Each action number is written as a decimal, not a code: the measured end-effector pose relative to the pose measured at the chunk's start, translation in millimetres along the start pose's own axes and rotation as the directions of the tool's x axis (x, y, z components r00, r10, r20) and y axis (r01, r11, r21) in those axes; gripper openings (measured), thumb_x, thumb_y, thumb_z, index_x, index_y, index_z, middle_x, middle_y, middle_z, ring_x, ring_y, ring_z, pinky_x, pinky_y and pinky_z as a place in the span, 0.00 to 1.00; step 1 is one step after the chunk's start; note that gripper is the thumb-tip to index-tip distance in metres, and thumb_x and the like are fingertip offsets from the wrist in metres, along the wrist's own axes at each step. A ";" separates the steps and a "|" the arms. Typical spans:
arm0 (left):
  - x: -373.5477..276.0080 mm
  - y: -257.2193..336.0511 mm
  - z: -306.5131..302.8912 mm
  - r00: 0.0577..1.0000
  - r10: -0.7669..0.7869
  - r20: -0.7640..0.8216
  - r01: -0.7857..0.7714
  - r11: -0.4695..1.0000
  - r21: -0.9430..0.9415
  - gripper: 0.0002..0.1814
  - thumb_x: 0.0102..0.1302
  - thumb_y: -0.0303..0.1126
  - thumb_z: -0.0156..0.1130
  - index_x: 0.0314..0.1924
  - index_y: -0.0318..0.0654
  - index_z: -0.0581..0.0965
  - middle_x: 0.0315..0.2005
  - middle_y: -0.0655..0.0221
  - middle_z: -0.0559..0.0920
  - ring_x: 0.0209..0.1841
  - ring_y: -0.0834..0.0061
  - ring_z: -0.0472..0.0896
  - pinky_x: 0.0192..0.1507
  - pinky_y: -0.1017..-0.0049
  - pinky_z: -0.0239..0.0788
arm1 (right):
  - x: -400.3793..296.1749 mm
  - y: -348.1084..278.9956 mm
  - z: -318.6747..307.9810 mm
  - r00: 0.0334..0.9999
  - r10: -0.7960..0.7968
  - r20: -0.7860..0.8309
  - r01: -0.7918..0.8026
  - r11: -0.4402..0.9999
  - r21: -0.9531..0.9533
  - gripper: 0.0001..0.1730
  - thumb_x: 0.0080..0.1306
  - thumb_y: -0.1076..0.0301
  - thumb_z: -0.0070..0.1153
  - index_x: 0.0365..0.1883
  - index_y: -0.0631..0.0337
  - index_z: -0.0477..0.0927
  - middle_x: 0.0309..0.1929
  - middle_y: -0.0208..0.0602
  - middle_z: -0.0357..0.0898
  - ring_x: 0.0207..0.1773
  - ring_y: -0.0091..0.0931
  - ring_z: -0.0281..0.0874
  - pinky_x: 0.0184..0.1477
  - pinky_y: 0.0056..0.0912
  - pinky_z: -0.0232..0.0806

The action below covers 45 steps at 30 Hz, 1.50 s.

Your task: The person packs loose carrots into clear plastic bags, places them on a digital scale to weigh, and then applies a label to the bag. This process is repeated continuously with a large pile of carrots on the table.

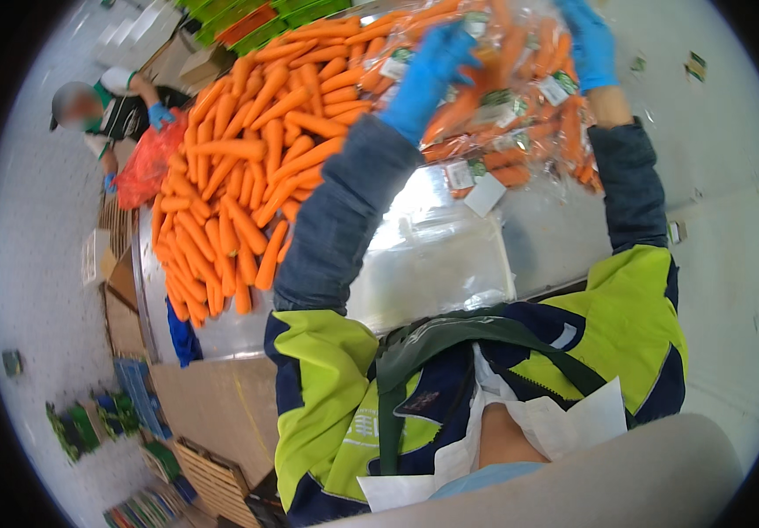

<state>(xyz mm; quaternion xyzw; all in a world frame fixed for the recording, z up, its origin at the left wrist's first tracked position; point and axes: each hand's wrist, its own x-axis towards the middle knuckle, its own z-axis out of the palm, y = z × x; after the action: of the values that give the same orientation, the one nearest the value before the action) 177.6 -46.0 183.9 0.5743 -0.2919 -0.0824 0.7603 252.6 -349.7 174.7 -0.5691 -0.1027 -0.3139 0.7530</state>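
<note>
My left hand (433, 78), in a blue glove, is over the clear plastic bags of carrots (508, 119) at the top of the view. Its fingers are apart and slightly blurred, and I see nothing gripped in them. My right hand (589, 49), also gloved in blue, is at the right edge of the same bags. Its fingertips run up to the picture's top edge, so their hold is hidden. Loose carrots (254, 152) lie heaped to the left of my left forearm. Several bags bear white and green labels (460, 175).
A stack of clear plastic bags (432, 270) lies on the metal table (544, 244) before me, with a white card (485, 195) beyond it. At far left, a co-worker (112, 109) holds a red plastic bag (152, 165). Green crates (247, 23) stand behind the carrots.
</note>
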 end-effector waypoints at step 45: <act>-207.9 -123.1 -247.7 0.885 -0.373 -0.278 0.273 -0.068 0.960 0.23 0.65 0.51 0.61 0.51 0.42 0.78 0.49 0.54 0.81 0.56 0.55 0.76 0.62 0.53 0.58 | -264.3 279.8 212.1 0.335 0.817 0.469 -0.470 0.576 -0.668 0.36 0.72 0.42 0.52 0.65 0.64 0.70 0.58 0.45 0.78 0.57 0.33 0.77 0.58 0.31 0.68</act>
<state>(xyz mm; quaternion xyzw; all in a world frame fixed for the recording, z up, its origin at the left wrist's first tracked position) 167.2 213.9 -44.3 0.9833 -0.1473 -0.0553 0.0914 254.0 -16.7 -112.1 -0.7791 -0.0888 0.2696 0.5590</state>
